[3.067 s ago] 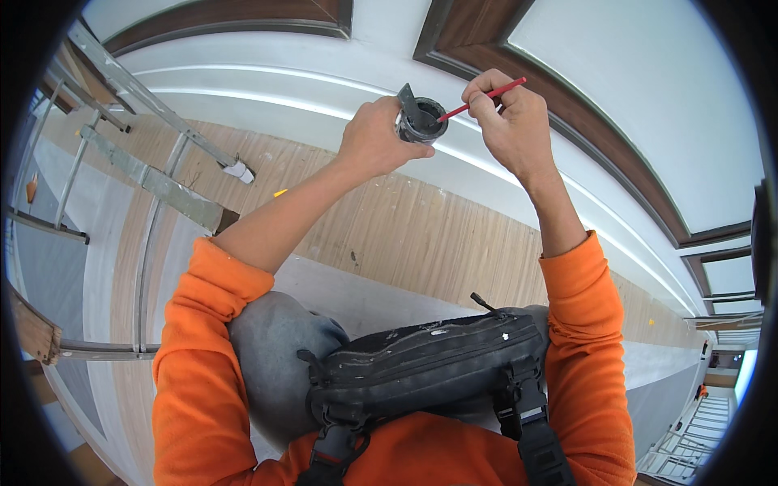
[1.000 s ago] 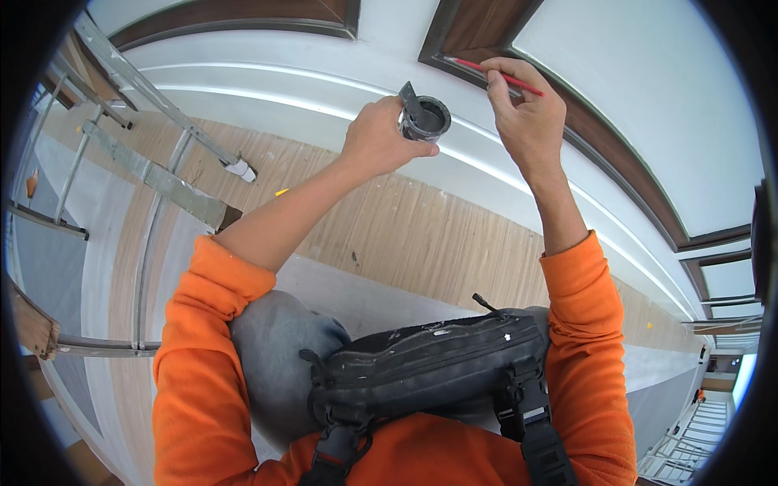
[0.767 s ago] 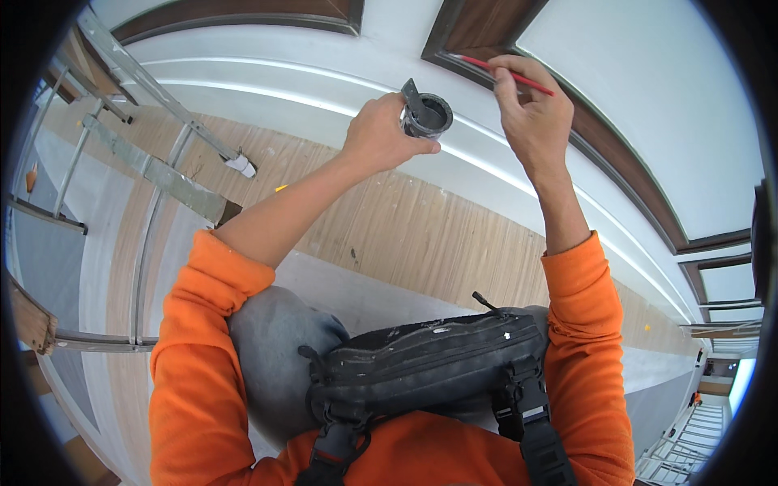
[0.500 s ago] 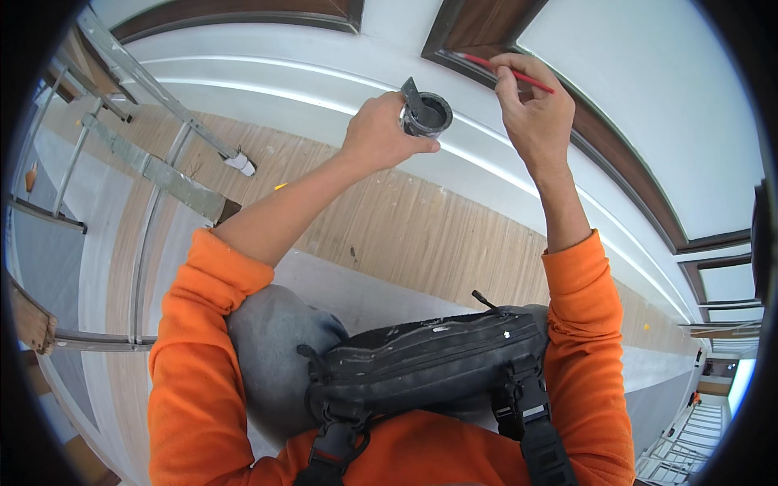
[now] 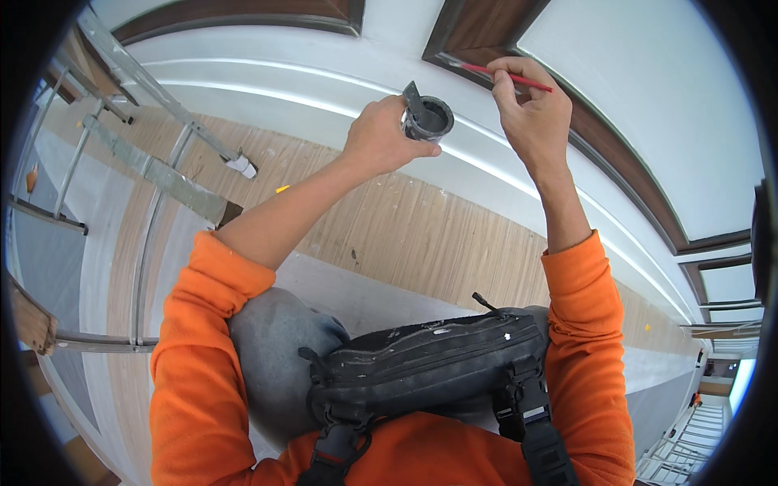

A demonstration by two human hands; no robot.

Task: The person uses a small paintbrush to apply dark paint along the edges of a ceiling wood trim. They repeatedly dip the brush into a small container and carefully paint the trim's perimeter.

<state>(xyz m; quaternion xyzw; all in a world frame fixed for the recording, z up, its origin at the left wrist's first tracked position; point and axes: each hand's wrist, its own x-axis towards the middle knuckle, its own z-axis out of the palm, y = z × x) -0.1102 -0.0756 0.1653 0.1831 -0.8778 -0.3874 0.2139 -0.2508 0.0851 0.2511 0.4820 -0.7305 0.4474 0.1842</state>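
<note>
My left hand (image 5: pixel 382 134) is wrapped round a small cup (image 5: pixel 438 119) of dark grey paint, held in front of the white wall. A flat dark grey strip (image 5: pixel 414 99) stands up from the cup's left rim. My right hand (image 5: pixel 532 109) pinches a thin paintbrush (image 5: pixel 510 77) with a red handle. Its pale tip points left and lies at the lower corner of a brown wooden frame (image 5: pixel 491 26) with a dark edge; whether it touches cannot be made out. The frame surrounds a white panel (image 5: pixel 640 105).
A metal ladder (image 5: pixel 146 166) with paint-marked steps stands at my left. White skirting (image 5: pixel 316 101) runs along the wall above the wood-patterned floor (image 5: pixel 421 235). A black bag (image 5: pixel 429 356) lies across my lap. Another brown frame (image 5: pixel 243 20) is at upper left; metal railings (image 5: pixel 689 441) show far right.
My right hand and the paintbrush have shifted slightly left and down along the frame's corner. The cup in my left hand has barely moved.
</note>
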